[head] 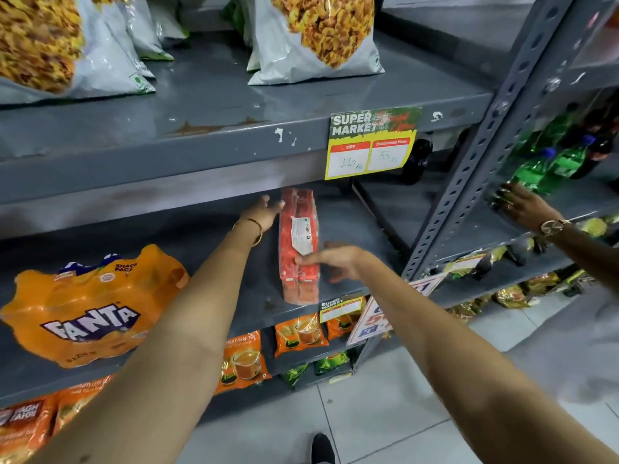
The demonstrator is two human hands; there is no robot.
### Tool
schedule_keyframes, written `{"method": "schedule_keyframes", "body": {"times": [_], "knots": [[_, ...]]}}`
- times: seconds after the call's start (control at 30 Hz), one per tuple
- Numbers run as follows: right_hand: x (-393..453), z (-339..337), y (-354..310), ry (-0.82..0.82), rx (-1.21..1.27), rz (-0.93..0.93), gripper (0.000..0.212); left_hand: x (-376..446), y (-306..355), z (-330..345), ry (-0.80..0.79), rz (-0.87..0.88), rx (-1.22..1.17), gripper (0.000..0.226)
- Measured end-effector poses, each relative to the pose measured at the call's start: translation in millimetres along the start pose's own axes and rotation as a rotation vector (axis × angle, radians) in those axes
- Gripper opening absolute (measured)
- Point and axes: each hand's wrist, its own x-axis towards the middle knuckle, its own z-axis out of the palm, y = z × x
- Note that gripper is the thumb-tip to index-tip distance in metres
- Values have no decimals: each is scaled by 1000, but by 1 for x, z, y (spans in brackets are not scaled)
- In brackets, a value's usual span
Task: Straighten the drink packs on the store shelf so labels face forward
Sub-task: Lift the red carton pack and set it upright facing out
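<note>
A long red drink pack (298, 246) lies flat on the grey middle shelf (335, 289), running front to back, with a white label on top. My right hand (338, 261) rests on its right side near the front, fingers straight and touching the label area. My left hand (264, 211) reaches to the pack's far left end, fingers relaxed beside it. An orange Fanta multipack (90, 309) sits at the left of the same shelf, its logo facing up and outward.
Snack bags (315, 38) stand on the shelf above, which carries a yellow price tag (371, 145). Orange tea packs (299, 333) fill the shelf below. Another person's hand (529, 205) with a wristwatch reaches into green bottles (549, 162) on the right rack.
</note>
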Motion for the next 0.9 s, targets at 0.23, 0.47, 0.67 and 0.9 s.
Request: {"method": "schedule_keyframes", "body": {"times": [0.23,0.47,0.67,0.9], "knots": [[3,-4,8,-8,-13,-38,64,28,18,17,-225,272,731,54],[4,-29,-1,-118,-126,18,58,29,0,11,-75,355,798,53],[7,-57,-6,-4,-156,77,71,14,-27,-7,-2,363,789,51],[11,-64,-13,185,-67,167,74,-6,-48,-9,104,301,749,49]]}}
